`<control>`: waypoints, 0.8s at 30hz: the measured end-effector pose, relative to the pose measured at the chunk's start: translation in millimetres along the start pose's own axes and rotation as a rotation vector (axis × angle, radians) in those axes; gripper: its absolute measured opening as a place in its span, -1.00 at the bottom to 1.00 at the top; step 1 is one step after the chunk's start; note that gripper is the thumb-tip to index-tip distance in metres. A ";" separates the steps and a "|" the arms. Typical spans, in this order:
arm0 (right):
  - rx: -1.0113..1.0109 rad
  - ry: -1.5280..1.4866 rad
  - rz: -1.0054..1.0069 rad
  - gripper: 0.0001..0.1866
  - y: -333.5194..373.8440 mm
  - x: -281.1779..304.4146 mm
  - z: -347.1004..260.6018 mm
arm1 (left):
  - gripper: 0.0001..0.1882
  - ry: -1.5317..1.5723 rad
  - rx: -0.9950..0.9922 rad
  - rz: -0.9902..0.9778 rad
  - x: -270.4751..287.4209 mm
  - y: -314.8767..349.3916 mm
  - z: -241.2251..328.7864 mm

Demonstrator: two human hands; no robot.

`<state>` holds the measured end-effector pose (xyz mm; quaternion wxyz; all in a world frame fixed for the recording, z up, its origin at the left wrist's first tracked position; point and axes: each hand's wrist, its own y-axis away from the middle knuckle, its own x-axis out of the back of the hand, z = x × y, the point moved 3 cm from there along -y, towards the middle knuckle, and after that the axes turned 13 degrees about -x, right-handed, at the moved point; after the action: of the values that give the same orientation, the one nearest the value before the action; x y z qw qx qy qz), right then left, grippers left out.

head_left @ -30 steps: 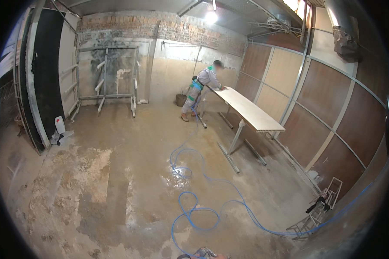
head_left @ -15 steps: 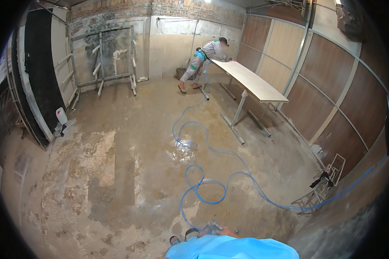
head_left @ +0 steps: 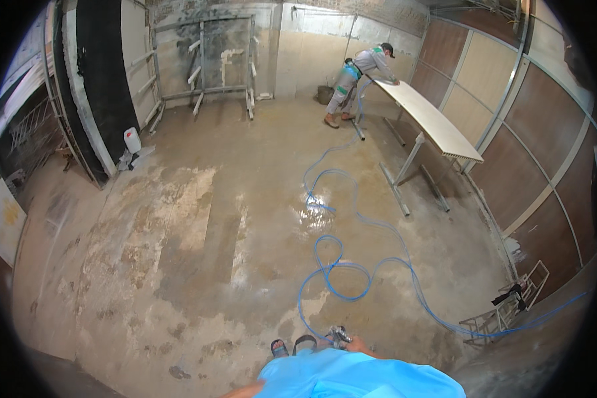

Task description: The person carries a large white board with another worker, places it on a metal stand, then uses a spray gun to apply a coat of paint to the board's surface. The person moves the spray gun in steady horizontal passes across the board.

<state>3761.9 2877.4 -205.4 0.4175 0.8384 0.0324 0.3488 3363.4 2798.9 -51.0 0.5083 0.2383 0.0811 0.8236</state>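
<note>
My right hand shows at the lower edge, just past the blue garment I wear. It is closed around a silver spray gun, though the garment hides part of the grip. From the gun a thin blue hose runs out over the floor in loops. Of my left arm only a strip of forearm is visible at the bottom; the hand itself is out of sight. A foot in a dark sandal pokes out beside a dark loop near the gun.
Far right of centre, another person in grey leans over a long white panel on metal trestles. A metal rack stands at the back wall, a white jug at left. A small metal frame lies right, beside the hose.
The whole scene has shifted right and slightly up in the picture. My left forearm has come into view, and more of the spray gun shows. The other person still bends over the panel.
</note>
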 end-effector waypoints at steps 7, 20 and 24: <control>-0.028 -0.164 0.022 -0.55 7.8 -8.5 -4.0 | -0.56 -0.003 -0.024 -0.058 -46.7 9.5 -43.6; 0.165 -1.584 0.303 -0.48 116.5 126.8 -74.7 | -0.18 -0.565 -0.055 0.358 151.1 -69.6 -55.1; 0.519 -1.817 0.217 -0.38 201.9 172.7 -123.5 | -0.07 -0.190 -0.639 -0.127 67.3 -223.8 -10.2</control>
<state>3768.9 2889.7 87.2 0.0492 0.8540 -0.3062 -0.4177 3512.4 2964.2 -123.2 0.6129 0.1372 -0.2141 0.7481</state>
